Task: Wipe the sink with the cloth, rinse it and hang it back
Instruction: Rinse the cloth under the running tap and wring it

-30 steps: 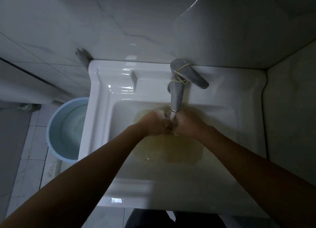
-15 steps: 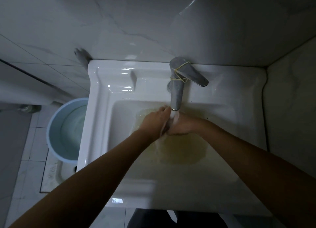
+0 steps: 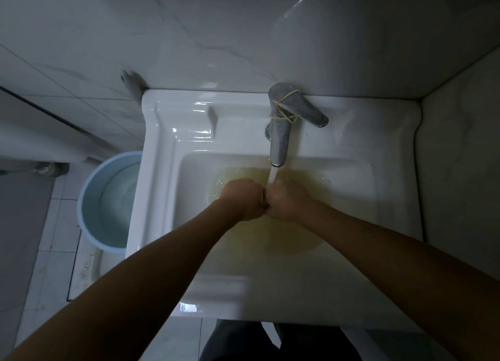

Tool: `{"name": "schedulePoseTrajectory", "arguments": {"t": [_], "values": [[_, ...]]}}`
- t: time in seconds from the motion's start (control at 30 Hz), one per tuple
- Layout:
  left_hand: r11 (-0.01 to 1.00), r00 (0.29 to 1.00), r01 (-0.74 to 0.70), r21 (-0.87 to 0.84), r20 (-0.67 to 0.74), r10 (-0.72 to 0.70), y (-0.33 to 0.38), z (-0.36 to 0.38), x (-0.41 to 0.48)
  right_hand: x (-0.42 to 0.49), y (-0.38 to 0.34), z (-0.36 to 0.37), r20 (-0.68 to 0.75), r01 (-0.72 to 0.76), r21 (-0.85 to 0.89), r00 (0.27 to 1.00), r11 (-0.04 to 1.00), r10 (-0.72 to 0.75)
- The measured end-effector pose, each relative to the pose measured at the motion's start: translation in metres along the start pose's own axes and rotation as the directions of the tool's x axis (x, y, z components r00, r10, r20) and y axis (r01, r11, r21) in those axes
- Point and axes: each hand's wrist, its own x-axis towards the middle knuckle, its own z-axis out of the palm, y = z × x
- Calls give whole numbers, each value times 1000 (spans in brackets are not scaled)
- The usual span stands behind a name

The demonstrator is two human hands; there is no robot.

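Pressing left hand (image 3: 243, 199) and right hand (image 3: 288, 201) together, knuckle to knuckle, at frame centre inside sink (image 3: 167, 198), right under stream (image 3: 272, 174) from faucet (image 3: 280, 133) (yellow band (image 3: 286, 109) round lever). Both curled into fists; cannot tell whether cloth is gripped inside. Yellowish water (image 3: 284, 236) pooled beneath. Blue bucket (image 3: 108, 198) at left, beside sink.

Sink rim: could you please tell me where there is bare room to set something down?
Bare: back ledge right of the tap, up to the side wall; also the front rim. Crowded: under the spout, where left hand and right hand meet.
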Motion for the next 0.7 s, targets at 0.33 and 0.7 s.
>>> {"name": "schedulePoseTrajectory", "arguments": {"t": [0.33,0.7], "values": [[744,968,143,-653,-65,-243,-13,28,-58,-65,8,6,-113,-141,527,966,838,234],[282,934,125,-951,17,-357,-29,28,-121,-74,8,-101,-354,93,883,776,461,522]]}}
